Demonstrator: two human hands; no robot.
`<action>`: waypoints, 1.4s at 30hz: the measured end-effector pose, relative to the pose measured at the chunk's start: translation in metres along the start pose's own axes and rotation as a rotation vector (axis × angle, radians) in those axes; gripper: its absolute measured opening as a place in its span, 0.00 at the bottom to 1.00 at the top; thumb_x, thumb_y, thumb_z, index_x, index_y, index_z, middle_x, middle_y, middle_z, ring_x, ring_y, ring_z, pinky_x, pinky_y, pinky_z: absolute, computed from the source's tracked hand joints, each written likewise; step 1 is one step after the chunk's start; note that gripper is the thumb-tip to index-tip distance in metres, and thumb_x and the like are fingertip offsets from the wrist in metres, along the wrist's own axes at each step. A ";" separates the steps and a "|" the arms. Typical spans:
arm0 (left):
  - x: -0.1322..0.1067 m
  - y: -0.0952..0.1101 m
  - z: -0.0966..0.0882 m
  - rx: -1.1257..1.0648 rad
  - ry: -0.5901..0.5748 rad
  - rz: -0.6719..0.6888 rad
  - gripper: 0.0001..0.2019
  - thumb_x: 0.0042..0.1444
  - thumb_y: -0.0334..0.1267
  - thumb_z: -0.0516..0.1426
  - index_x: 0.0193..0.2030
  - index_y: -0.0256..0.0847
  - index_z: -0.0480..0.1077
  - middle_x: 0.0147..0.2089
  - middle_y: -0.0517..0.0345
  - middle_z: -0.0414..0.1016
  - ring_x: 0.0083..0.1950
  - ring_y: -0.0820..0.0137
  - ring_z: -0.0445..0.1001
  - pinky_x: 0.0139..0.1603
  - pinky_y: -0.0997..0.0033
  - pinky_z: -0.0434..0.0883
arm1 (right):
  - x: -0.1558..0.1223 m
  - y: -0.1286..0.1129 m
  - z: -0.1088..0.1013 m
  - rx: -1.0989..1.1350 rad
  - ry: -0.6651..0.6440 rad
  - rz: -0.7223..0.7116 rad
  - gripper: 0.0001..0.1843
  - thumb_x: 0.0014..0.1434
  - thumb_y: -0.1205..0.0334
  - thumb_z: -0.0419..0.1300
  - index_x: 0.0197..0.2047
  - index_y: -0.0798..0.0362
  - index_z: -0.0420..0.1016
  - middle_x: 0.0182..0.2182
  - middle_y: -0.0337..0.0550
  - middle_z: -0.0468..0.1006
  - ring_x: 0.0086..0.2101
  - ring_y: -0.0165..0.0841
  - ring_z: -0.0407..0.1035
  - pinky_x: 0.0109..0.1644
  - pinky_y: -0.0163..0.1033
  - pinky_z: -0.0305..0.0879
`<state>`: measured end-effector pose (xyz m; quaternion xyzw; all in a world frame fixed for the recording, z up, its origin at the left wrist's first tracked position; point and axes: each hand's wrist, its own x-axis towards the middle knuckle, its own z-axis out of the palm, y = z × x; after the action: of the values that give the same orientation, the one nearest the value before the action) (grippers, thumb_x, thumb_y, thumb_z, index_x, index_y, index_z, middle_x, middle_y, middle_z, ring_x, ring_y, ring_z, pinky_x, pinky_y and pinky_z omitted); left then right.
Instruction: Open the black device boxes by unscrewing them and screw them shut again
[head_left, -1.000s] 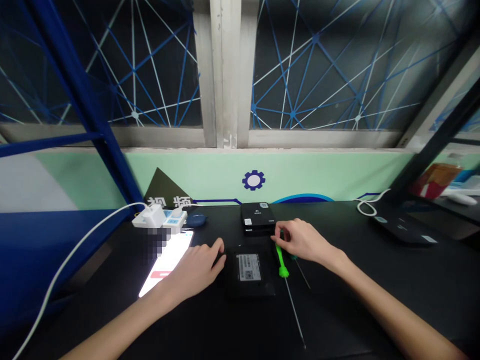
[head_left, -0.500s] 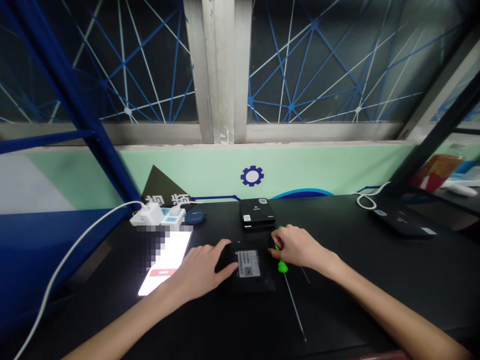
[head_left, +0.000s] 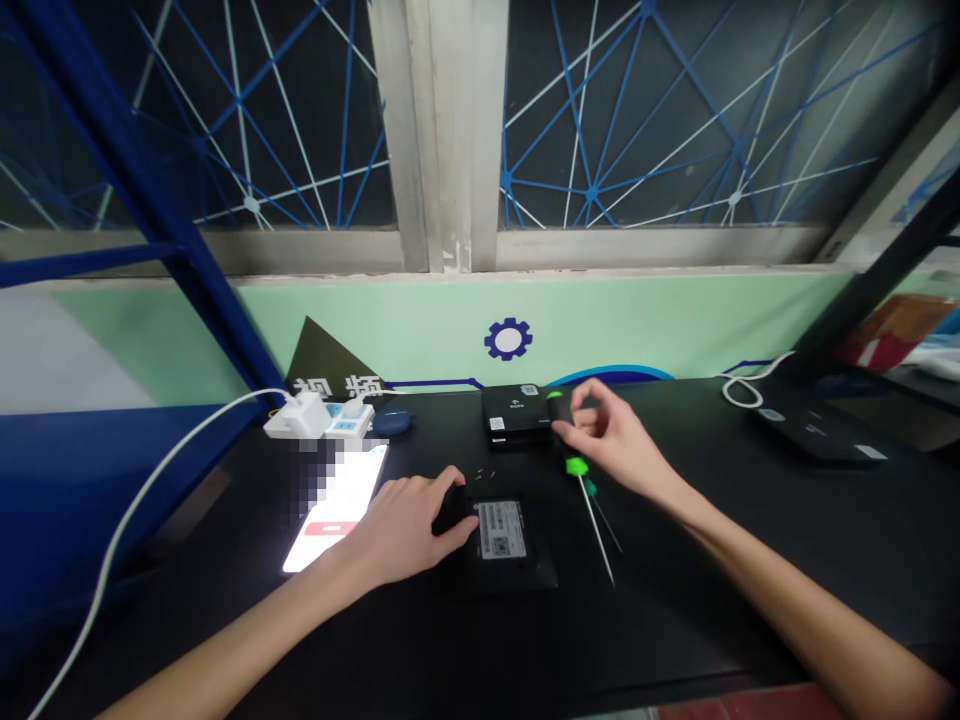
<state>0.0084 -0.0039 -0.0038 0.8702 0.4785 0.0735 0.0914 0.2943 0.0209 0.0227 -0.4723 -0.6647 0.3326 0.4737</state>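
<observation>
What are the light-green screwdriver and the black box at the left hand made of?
The screwdriver has a silvery shaft that catches light, so likely shiny metal. Its green part, one vivid colour, is probably smooth plastic. The box looks like dull black plastic, with little shine, but painted metal is possible.

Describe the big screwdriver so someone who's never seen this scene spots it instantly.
From the gear emblem on the green wall, come down and right to the right hand. The big screwdriver is held there, its shaft slanting toward the wearer. Its black handle, bright green at both ends, sets it apart from the small screwdriver beside it, which is darker green.
</observation>
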 end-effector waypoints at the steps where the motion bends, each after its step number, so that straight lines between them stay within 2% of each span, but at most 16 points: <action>1: 0.001 0.000 0.002 0.004 0.016 -0.010 0.20 0.65 0.56 0.48 0.53 0.45 0.65 0.26 0.63 0.68 0.29 0.64 0.70 0.29 0.69 0.57 | 0.000 -0.001 -0.001 0.091 0.065 -0.015 0.17 0.56 0.55 0.64 0.41 0.48 0.60 0.18 0.27 0.62 0.16 0.24 0.54 0.19 0.31 0.50; 5: 0.003 -0.001 0.011 -0.028 0.035 -0.023 0.18 0.67 0.54 0.46 0.51 0.45 0.64 0.24 0.65 0.68 0.25 0.67 0.70 0.28 0.71 0.57 | 0.001 -0.004 -0.006 0.242 0.297 -0.124 0.22 0.58 0.53 0.63 0.53 0.49 0.66 0.21 0.32 0.68 0.16 0.25 0.57 0.18 0.33 0.54; 9: 0.004 -0.001 0.017 -0.048 0.065 -0.036 0.16 0.67 0.53 0.47 0.50 0.45 0.64 0.25 0.65 0.69 0.25 0.67 0.71 0.26 0.72 0.56 | 0.004 0.000 -0.008 0.234 0.383 -0.194 0.19 0.61 0.53 0.59 0.53 0.51 0.72 0.24 0.36 0.71 0.18 0.27 0.61 0.20 0.36 0.59; 13: 0.004 0.001 0.020 -0.089 0.097 -0.023 0.13 0.67 0.49 0.47 0.48 0.45 0.63 0.24 0.67 0.66 0.24 0.69 0.70 0.26 0.72 0.57 | 0.008 0.015 -0.001 0.281 0.437 -0.203 0.14 0.62 0.55 0.57 0.49 0.49 0.68 0.33 0.41 0.75 0.20 0.28 0.66 0.23 0.37 0.65; 18: 0.006 0.001 0.024 -0.112 0.100 -0.015 0.14 0.67 0.50 0.47 0.49 0.44 0.63 0.23 0.68 0.64 0.24 0.71 0.69 0.27 0.73 0.58 | 0.012 0.041 0.009 0.291 0.347 -0.120 0.10 0.60 0.56 0.54 0.45 0.47 0.62 0.34 0.40 0.77 0.23 0.30 0.71 0.28 0.37 0.70; 22: 0.006 0.000 0.024 -0.129 0.094 -0.010 0.14 0.67 0.50 0.47 0.49 0.44 0.63 0.24 0.68 0.64 0.24 0.71 0.69 0.27 0.73 0.59 | 0.012 0.051 0.014 0.338 0.297 -0.080 0.11 0.59 0.58 0.54 0.45 0.47 0.61 0.34 0.39 0.77 0.23 0.29 0.71 0.28 0.37 0.70; 35: 0.007 -0.001 0.020 -0.127 0.083 -0.026 0.16 0.66 0.53 0.48 0.49 0.45 0.65 0.22 0.68 0.64 0.23 0.69 0.69 0.26 0.72 0.58 | 0.008 0.047 0.021 0.382 0.197 -0.056 0.11 0.58 0.58 0.57 0.45 0.49 0.64 0.33 0.39 0.78 0.23 0.29 0.70 0.29 0.38 0.70; 42: 0.007 -0.002 0.018 -0.082 0.087 -0.046 0.16 0.66 0.54 0.47 0.45 0.44 0.63 0.22 0.67 0.65 0.24 0.68 0.69 0.26 0.72 0.56 | 0.007 0.044 0.023 0.434 0.173 -0.046 0.11 0.58 0.59 0.59 0.44 0.50 0.65 0.34 0.41 0.78 0.24 0.29 0.72 0.29 0.37 0.71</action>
<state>0.0142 0.0011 -0.0218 0.8505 0.4984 0.1286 0.1081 0.2853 0.0421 -0.0224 -0.3708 -0.5452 0.4153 0.6267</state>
